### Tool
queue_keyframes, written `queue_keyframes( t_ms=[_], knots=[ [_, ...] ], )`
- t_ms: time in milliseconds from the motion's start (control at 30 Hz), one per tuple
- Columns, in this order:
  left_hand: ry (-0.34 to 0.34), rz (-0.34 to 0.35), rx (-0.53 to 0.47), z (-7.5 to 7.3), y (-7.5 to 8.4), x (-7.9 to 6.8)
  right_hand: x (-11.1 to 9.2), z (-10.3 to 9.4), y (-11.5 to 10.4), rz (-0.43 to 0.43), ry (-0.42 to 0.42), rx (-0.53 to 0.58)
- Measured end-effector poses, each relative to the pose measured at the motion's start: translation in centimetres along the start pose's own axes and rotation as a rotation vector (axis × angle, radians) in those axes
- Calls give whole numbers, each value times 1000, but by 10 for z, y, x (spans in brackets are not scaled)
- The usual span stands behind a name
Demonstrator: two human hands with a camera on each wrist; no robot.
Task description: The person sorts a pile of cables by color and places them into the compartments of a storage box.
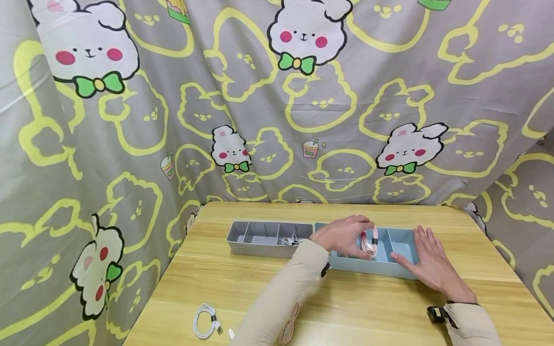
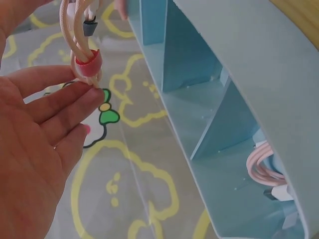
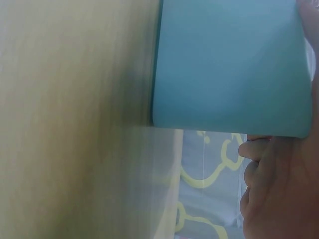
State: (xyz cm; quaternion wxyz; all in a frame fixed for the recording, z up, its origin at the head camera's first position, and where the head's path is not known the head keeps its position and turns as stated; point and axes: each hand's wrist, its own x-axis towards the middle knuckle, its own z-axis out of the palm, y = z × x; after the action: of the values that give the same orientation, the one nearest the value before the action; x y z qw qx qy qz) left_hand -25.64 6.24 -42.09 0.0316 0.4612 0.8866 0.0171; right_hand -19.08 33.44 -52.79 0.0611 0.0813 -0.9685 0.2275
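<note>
A cartoon-patterned curtain backs the wood-grain table; the left hand pinches a coiled pink cable over a blue organizer, the right hand outstretched against its end.

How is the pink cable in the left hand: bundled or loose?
Bundled: the left wrist view shows the pink cable doubled into loops, with a red band wrapped round it.
</note>
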Motion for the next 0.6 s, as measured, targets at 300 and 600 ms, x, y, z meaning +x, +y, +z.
queue_keyframes(
  t_ms=[300, 600],
  knots=[
    [-9, -10, -12, 3, 5, 6, 0, 0, 1, 2, 4, 8],
    [-29, -18, -39, 7, 7, 10, -1, 1, 1, 5, 9, 14]
  ],
)
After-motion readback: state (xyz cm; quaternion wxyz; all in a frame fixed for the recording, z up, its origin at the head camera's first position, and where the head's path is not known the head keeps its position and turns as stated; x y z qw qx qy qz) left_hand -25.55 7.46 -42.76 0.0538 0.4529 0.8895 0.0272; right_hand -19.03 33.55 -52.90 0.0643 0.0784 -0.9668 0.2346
